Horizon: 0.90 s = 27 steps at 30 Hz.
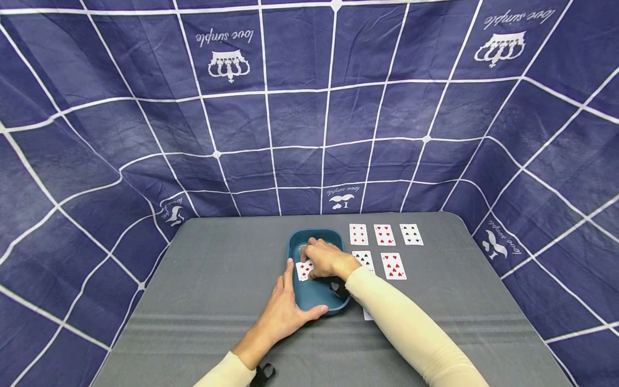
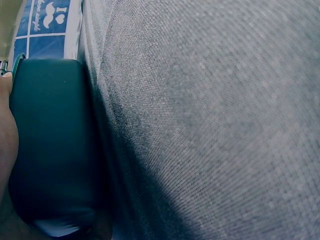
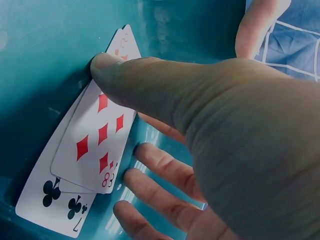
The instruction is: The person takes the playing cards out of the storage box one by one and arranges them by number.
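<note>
A blue-green tray (image 1: 317, 301) stands on the grey table. My left hand (image 1: 285, 312) holds its near left corner, index finger along the left wall and thumb at the near rim. In the left wrist view the outer side of the tray (image 2: 52, 135) fills the left part. My right hand (image 1: 329, 259) reaches inside and pinches an eight of diamonds (image 3: 100, 132), thumb across its face; the index finger is mostly hidden behind the thumb. A seven of clubs (image 3: 47, 200) lies partly under it. The other right fingers (image 3: 155, 200) hang loosely bent beside the cards.
Right of the tray, face-up cards lie in rows: a diamonds card (image 1: 358, 235), hearts cards (image 1: 384, 235) (image 1: 394, 266) and spades cards (image 1: 411, 235) (image 1: 362, 259). The right forearm partly covers another card (image 1: 367, 315). Blue cloth (image 1: 300, 118) hangs behind the table.
</note>
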Each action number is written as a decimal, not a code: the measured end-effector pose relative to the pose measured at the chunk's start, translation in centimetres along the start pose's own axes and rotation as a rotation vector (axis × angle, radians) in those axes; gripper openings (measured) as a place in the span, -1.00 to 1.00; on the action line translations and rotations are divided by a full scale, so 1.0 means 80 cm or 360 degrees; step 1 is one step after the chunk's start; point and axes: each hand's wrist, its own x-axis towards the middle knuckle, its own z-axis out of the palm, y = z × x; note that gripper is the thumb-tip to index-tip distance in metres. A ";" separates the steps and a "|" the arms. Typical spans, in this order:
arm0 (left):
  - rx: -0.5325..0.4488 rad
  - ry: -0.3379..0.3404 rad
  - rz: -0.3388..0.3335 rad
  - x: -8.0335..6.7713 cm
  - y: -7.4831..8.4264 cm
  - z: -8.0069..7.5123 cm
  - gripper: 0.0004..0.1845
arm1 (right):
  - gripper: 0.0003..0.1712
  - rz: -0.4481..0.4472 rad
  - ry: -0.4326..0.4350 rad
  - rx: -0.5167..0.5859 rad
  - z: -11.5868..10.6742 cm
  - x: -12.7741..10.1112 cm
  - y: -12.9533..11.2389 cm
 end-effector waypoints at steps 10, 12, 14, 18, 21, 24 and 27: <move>-0.0010 -0.0001 0.0009 0.000 0.001 0.000 0.67 | -0.45 0.0029 -0.0021 0.0008 -0.020 -0.015 -0.016; -0.0005 0.0001 0.0012 0.000 0.001 0.000 0.67 | -0.44 0.0037 -0.0035 0.0020 -0.021 -0.017 -0.018; 0.0000 0.0005 0.0017 0.001 0.000 0.000 0.67 | -0.43 0.0035 -0.0035 0.0028 -0.023 -0.018 -0.019; 0.0005 0.0012 0.0027 0.001 0.000 0.000 0.66 | -0.43 0.0023 -0.0018 0.0022 -0.024 -0.018 -0.018; 0.0008 0.0012 0.0028 0.002 -0.001 0.000 0.66 | -0.45 0.0026 -0.0010 0.0023 -0.024 -0.017 -0.016; 0.0012 0.0011 0.0025 0.002 -0.001 0.001 0.67 | -0.43 0.0035 -0.0010 0.0051 -0.024 -0.018 -0.016; 0.0015 0.0013 0.0023 0.002 -0.002 0.001 0.66 | -0.41 0.0036 -0.0008 0.0075 -0.023 -0.018 -0.016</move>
